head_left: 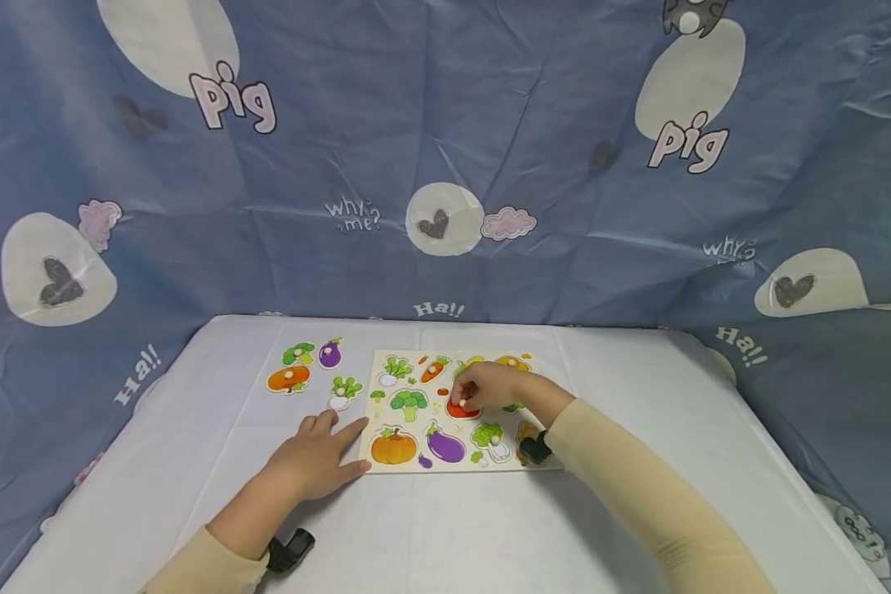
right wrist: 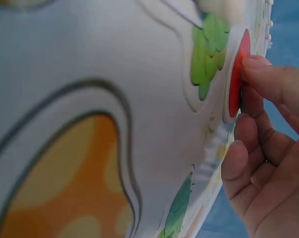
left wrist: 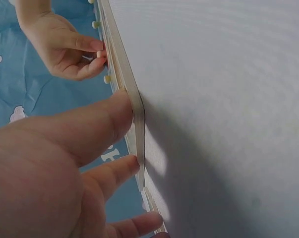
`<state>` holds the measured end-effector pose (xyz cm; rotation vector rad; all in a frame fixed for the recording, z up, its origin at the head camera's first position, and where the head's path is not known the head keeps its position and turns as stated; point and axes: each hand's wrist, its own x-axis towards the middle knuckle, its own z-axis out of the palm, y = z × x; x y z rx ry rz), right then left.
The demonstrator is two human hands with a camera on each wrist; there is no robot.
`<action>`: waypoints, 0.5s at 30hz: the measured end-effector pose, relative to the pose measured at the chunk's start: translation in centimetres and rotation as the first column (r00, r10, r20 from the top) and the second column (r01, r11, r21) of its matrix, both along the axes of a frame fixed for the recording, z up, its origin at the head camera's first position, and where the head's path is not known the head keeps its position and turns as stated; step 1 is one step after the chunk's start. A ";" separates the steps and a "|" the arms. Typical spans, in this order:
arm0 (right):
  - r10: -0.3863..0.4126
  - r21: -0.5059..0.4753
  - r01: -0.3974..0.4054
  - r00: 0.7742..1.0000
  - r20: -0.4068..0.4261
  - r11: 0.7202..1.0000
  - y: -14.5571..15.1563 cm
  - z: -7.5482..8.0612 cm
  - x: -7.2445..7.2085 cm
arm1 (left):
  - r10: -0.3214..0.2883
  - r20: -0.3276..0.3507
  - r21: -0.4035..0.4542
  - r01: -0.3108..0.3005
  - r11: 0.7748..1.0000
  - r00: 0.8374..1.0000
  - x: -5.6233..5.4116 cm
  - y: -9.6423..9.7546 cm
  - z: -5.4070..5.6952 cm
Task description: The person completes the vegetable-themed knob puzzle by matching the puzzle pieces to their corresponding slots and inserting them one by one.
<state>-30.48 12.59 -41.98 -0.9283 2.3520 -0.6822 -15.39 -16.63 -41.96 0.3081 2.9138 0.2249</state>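
So there's a wooden puzzle board (head_left: 451, 468) with vegetable pictures lying on a white tablecloth (head_left: 416, 536), and two bare hands are at it, well apart from each other. The right hand (head_left: 490, 386) is over the middle of the board, thumb and finger pinching the little knob (left wrist: 100, 54) of the red tomato piece (right wrist: 236, 87). The tomato is right at the board's surface, but I honestly can't tell if it's sitting all the way down. The left hand (head_left: 312, 456) is at the board's left edge, fingers spread, thumb and a fingertip touching the side, not gripping anything. Past that hand, left of the board, there are four loose pieces: a broccoli (head_left: 299, 354), an eggplant (head_left: 331, 356), a pumpkin (head_left: 285, 379) and a turnip (head_left: 346, 388), the turnip being closest to the board. On the board, the carrot (head_left: 434, 370) is up behind the tomato, and the leafy green (head_left: 486, 434) with its own knob is toward the front edge. Behind the board hangs a blue sheet (head_left: 386, 107) with "pig" printed on it.
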 end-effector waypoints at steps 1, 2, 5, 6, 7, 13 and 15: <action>-0.008 0.009 0.008 1.000 -0.002 1.000 0.0 0.1 0.1 | 0.001 0.001 -0.001 -0.001 1.000 1.000 0.0 0.0 0.0; -0.015 0.016 0.015 1.000 -0.006 1.000 0.0 0.1 0.2 | 0.002 0.002 -0.001 -0.002 1.000 1.000 0.0 0.0 0.1; -0.036 0.024 0.036 0.999 -0.009 0.999 0.0 0.0 0.4 | 0.004 0.005 -0.004 -0.004 1.000 1.000 0.0 0.1 0.1; -0.041 0.025 0.041 0.999 -0.013 0.999 0.0 0.0 0.5 | 0.004 0.005 -0.006 -0.004 1.000 1.000 0.0 0.1 0.1; -0.047 0.024 0.047 0.999 -0.017 0.999 0.0 0.0 0.5 | 0.005 0.005 -0.007 -0.005 1.000 1.000 0.0 0.1 0.1; -0.054 0.026 0.055 0.998 -0.046 0.998 0.2 0.0 0.8 | 0.008 0.005 -0.010 -0.008 1.000 1.000 0.1 0.2 0.2; -0.049 0.026 0.051 0.997 -0.056 0.998 0.3 -0.1 0.9 | 0.010 0.005 -0.009 -0.010 1.000 1.000 0.1 0.3 0.2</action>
